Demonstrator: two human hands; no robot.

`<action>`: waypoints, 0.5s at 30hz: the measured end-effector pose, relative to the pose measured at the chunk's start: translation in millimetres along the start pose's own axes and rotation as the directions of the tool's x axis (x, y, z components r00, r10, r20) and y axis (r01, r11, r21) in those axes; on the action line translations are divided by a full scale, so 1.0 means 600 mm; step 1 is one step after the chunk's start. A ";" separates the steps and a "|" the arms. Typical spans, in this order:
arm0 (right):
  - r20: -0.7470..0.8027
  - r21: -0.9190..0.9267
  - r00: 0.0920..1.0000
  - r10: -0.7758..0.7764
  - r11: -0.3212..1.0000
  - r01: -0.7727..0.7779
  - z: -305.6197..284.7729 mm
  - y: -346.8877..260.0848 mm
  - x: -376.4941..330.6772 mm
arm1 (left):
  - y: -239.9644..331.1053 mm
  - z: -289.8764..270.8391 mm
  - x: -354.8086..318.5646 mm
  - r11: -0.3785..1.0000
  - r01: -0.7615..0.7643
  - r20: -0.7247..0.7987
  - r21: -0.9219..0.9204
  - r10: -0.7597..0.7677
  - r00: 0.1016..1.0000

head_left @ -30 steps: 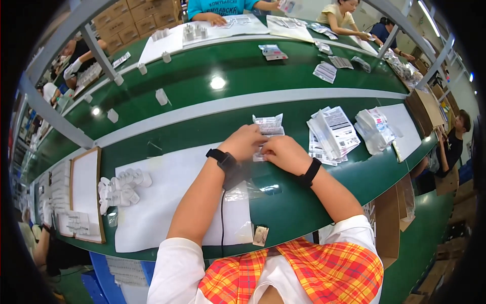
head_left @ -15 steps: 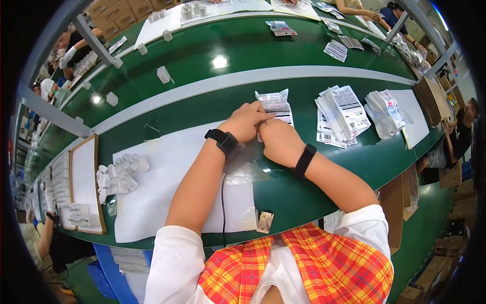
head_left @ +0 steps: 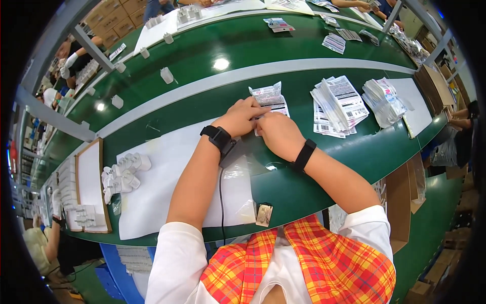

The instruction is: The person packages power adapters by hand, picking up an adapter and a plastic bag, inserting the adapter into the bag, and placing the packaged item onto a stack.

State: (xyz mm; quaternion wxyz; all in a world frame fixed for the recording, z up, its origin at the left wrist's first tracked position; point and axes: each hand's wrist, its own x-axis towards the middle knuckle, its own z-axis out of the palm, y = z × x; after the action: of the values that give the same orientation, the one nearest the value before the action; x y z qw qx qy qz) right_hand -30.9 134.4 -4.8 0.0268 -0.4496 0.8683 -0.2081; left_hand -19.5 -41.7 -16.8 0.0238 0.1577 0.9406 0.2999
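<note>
Both hands meet on one small printed packet (head_left: pixel 269 99) lying on the green table (head_left: pixel 324 167), just below the grey strip. The left hand (head_left: pixel 240 117) pinches its lower edge with bent fingers; the right hand (head_left: pixel 279 136) presses on it with curled fingers. Right of them lie two stacks: white leaflets (head_left: pixel 338 105) and clear bags (head_left: pixel 385 99). At left, a white sheet (head_left: pixel 162 172) carries one heap of white plastic parts (head_left: pixel 123 173). Bare green surface lies toward the near edge.
</note>
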 end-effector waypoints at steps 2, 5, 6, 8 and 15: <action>-0.105 -0.017 0.994 -0.040 0.999 0.038 0.013 0.002 0.002 | -0.002 0.004 0.000 1.000 -0.020 -0.008 0.011 0.020 1.000; -0.110 -0.020 0.989 -0.099 0.995 0.097 0.011 0.013 0.000 | -0.005 0.007 0.005 0.999 -0.041 -0.031 0.024 0.041 0.999; -0.060 -0.012 0.988 -0.142 0.990 0.141 0.003 0.018 -0.003 | -0.007 0.008 0.006 0.998 -0.052 -0.047 0.028 0.053 0.997; -0.002 0.031 0.973 -0.231 0.972 0.231 -0.026 0.035 -0.022 | 0.000 0.007 0.008 0.998 -0.053 -0.026 0.045 0.054 0.998; -0.450 0.767 0.663 0.598 0.639 -0.056 -0.205 0.236 -0.395 | 0.041 -0.020 -0.006 0.893 0.356 0.042 -0.275 -0.358 0.933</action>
State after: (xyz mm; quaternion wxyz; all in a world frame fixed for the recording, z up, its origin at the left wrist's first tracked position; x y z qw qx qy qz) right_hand -27.6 435.7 19.6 -0.0804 -0.1173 0.7411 -0.6562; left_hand -10.9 -30.5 7.2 0.0957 -0.0239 0.9021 0.4201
